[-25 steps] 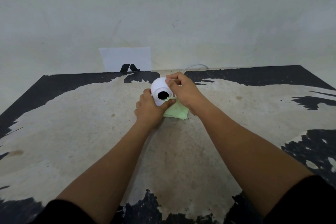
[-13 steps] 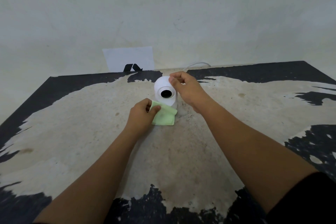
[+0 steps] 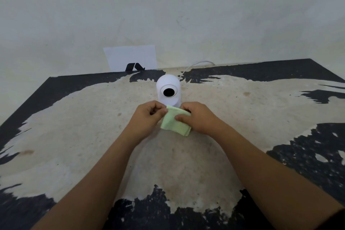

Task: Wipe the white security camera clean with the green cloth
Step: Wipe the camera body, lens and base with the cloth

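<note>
The white security camera (image 3: 169, 89) stands upright on the worn table (image 3: 74, 127), its dark round lens facing me. Nobody touches it. Just in front of its base lies the folded green cloth (image 3: 174, 123). My left hand (image 3: 147, 116) pinches the cloth's far left corner between thumb and fingers. My right hand (image 3: 198, 117) grips the cloth's right side, thumb on top of it.
A white cable (image 3: 194, 65) runs from behind the camera toward the wall. A white card with a black mark (image 3: 130, 58) leans against the wall beyond the table's far edge. The tabletop is cream with black peeled patches along its edges.
My right hand has let go of the camera's top and come down onto the cloth. The left hand has drawn the cloth slightly toward me, and both hands now hold it.
</note>
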Available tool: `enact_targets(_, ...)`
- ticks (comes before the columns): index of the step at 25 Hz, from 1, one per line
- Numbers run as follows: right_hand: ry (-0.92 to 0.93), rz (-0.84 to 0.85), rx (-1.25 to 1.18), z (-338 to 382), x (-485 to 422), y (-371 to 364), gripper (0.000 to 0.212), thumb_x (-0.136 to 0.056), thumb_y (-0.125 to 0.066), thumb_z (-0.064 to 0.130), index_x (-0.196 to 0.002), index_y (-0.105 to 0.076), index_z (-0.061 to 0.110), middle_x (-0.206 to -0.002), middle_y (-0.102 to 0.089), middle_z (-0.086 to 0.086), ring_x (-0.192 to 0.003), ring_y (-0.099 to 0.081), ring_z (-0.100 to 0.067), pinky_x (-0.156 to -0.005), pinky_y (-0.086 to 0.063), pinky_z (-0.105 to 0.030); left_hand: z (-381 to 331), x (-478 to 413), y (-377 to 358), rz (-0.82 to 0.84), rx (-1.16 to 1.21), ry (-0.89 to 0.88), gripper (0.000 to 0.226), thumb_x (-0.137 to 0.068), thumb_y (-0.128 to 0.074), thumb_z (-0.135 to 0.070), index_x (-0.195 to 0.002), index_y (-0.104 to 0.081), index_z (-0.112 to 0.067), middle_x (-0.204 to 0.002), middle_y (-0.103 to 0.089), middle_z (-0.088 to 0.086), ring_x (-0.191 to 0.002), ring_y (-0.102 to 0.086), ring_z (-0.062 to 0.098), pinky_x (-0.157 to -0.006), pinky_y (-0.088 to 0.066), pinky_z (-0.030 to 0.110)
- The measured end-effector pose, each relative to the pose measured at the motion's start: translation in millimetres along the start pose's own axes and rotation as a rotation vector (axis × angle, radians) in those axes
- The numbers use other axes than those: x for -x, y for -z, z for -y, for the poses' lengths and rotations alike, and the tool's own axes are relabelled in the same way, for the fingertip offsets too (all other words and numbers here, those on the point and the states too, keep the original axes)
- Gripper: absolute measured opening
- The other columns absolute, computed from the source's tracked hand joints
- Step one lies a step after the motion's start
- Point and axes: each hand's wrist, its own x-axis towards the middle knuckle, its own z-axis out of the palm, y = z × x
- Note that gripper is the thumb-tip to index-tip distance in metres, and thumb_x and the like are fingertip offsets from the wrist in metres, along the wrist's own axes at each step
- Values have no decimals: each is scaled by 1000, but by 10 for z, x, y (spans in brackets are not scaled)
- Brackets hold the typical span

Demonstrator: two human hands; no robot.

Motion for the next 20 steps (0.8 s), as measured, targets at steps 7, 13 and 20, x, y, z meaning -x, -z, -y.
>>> enact_targets(7,-70,-129,279,-138,-274,-84,20,-84,-59,44,-81,-51,26,-85,-53,2,-92,-56,-27,-76,-33,-38,-415,-585,173,-172,153,66,12,-92,-52,-41,-96,-60,-32,-104,-62,-6,-102,-59,19,-87,-49,38)
enact_targets(13,-189,-239,287,-140,-367,-212,84,-68,-64,68,-135,-38,24,-132,-50,-6,-120,-45,-32,-96,-31,-46,-395,-742,43,-35,222,158,16,-93,-54,-34,-98,-61,-20,-102,-63,2,-88,-57,18,-87,-52,42)
enact_targets(20,-278,-450,49,196,-512,-470,96,-61,-68,69,-134,-34,17,-129,-53,-8,-114,-48,-30,-90,-33,-42,-341,-781,61,-46,196,77,22,-93,-55,-32,-103,-62,-13,-93,-63,-1,-82,-56,14,-66,-45,21)
